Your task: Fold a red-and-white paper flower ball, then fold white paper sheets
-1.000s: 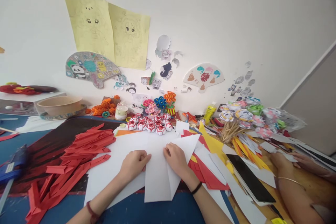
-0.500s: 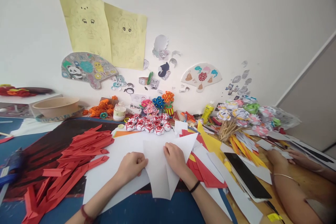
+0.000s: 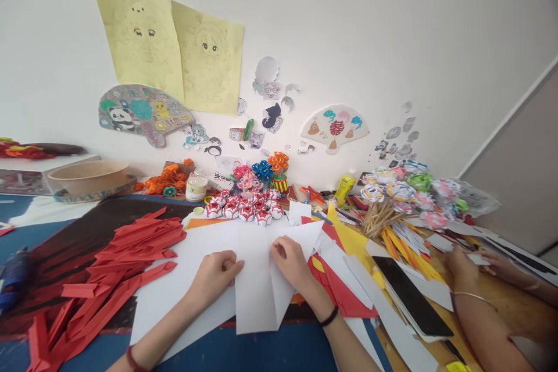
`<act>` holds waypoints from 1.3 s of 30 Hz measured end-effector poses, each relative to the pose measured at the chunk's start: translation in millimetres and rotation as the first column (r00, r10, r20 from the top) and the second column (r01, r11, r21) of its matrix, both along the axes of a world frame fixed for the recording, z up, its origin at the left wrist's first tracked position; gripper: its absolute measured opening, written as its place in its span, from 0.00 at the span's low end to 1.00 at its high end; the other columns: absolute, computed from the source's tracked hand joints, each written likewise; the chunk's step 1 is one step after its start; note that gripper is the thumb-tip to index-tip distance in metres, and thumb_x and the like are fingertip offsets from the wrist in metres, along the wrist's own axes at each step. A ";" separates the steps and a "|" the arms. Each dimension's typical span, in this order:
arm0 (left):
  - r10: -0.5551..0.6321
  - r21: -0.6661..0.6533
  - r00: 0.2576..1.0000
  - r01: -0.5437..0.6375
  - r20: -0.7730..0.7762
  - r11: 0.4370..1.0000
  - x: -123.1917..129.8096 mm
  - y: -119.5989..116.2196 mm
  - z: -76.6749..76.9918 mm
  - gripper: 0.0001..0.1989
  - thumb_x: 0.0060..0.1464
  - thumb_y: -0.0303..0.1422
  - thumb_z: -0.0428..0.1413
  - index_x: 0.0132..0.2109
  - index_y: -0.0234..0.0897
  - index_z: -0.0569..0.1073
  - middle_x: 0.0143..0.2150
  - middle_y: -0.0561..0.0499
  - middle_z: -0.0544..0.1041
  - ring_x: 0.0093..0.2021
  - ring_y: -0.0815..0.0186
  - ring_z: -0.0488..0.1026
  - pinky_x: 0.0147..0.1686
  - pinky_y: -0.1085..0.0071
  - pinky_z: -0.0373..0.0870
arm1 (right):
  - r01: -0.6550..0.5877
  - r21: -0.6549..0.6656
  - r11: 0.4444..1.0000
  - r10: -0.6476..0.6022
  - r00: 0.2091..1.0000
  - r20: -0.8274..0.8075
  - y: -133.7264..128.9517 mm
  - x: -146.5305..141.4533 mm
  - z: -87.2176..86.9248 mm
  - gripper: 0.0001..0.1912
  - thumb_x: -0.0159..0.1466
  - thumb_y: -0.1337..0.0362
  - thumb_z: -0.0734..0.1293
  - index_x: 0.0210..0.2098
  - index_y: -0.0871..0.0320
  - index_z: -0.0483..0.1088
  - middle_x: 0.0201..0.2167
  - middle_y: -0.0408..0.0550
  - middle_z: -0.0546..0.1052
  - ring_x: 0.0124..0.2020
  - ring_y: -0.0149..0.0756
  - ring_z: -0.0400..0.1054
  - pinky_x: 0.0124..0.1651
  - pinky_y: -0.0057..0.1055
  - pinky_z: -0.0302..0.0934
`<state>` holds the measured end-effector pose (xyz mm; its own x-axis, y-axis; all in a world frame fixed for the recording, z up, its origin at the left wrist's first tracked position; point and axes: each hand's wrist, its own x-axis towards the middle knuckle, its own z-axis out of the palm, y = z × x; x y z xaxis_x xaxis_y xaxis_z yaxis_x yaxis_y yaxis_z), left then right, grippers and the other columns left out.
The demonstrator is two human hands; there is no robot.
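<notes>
A creased sheet of white paper (image 3: 255,279) hangs between my hands, its folded panel facing me. My left hand (image 3: 218,273) pinches its left edge with thumb and curled fingers. On the other side my right hand (image 3: 290,261) grips the paper near the crease, fingers bent round it. Beneath lies a larger white sheet (image 3: 174,296). Just beyond the paper sit several red-and-white folded paper flowers (image 3: 246,209). Left of my left hand is a pile of folded red paper strips (image 3: 126,256).
At right are a smartphone (image 3: 412,296), red and yellow paper (image 3: 344,296) and a bunch of paper flowers on sticks (image 3: 387,192). Another person's hands (image 3: 466,267) hold a small white piece. A blue glue gun (image 3: 15,279), a tan bowl (image 3: 89,177) and a yellow bottle (image 3: 346,186) stand around.
The paper's folded panel has turned to face me more squarely, and its lower edge now looks straighter. Both hands keep their grip and have barely moved. The view has shifted slightly.
</notes>
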<state>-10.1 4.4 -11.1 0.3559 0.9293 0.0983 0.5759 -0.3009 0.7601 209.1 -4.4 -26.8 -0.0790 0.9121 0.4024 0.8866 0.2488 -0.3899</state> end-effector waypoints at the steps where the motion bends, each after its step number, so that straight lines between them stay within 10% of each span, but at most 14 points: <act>1: 0.015 0.009 1.000 -0.015 -0.010 1.000 0.0 -0.1 0.1 0.17 0.54 0.42 0.49 0.21 0.40 0.61 0.15 0.57 0.71 0.21 0.67 0.66 0.28 0.73 0.59 | -0.006 0.009 1.000 0.006 1.000 0.009 -1.5 -1.7 -0.5 0.09 0.66 0.69 0.58 0.29 0.56 0.62 0.30 0.43 0.70 0.33 0.33 0.64 0.35 0.27 0.56; 19: 0.023 0.032 0.998 -0.021 -0.062 0.999 -4.6 -0.6 -0.2 0.17 0.53 0.42 0.49 0.21 0.39 0.59 0.16 0.57 0.66 0.21 0.67 0.62 0.26 0.73 0.54 | 0.006 0.039 0.999 -0.009 0.997 0.073 -8.5 -7.4 1.0 0.07 0.67 0.69 0.56 0.33 0.56 0.63 0.35 0.46 0.70 0.37 0.37 0.62 0.40 0.31 0.54; 25: 0.041 0.030 0.998 -0.042 0.052 0.999 -5.1 1.9 -2.5 0.19 0.56 0.44 0.47 0.23 0.40 0.59 0.16 0.58 0.68 0.21 0.67 0.63 0.28 0.73 0.58 | 0.087 -0.043 0.995 -0.087 0.996 -0.002 -13.3 -1.8 7.1 0.17 0.66 0.61 0.59 0.21 0.57 0.62 0.19 0.42 0.66 0.23 0.32 0.57 0.29 0.29 0.45; 39: 0.050 0.063 0.992 -0.043 -0.116 0.997 -4.6 -0.1 -2.8 0.23 0.54 0.47 0.48 0.19 0.39 0.54 0.14 0.57 0.65 0.20 0.68 0.61 0.26 0.73 0.53 | -0.220 -0.339 0.915 0.133 0.956 -0.263 -28.4 16.6 19.4 0.06 0.56 0.62 0.70 0.28 0.57 0.70 0.19 0.35 0.59 0.23 0.27 0.56 0.25 0.22 0.46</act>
